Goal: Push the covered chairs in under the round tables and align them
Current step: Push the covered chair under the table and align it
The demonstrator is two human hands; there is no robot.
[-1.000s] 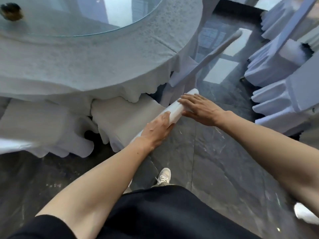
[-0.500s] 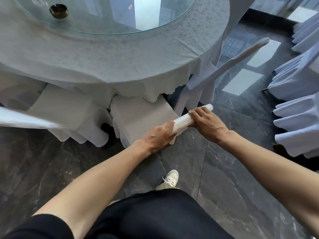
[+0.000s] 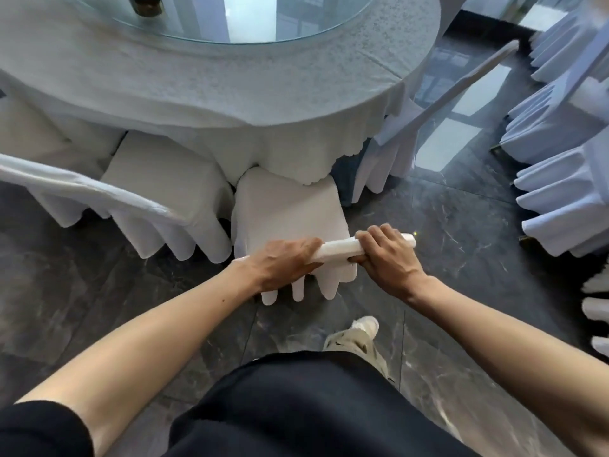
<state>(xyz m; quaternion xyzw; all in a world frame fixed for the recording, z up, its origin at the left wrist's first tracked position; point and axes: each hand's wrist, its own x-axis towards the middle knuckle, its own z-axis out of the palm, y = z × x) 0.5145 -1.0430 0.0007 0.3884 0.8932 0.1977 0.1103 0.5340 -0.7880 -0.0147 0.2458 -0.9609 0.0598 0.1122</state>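
A white-covered chair stands in front of me, its seat partly under the hanging cloth of the round table. Both hands grip the top edge of its backrest: my left hand at the left part, my right hand at the right part, fingers wrapped over the edge. A second covered chair sits to the left, also tucked under the cloth. A third covered chair stands at the table's right side, its back leaning outward.
A glass turntable with a small dark jar tops the table. More covered chairs crowd the right edge. Dark marble floor lies between. My shoe stands just behind the chair.
The chair back has swung from a slanted line to nearly square in front of me, and the seat has gone further under the tablecloth. Both hands kept their grip.
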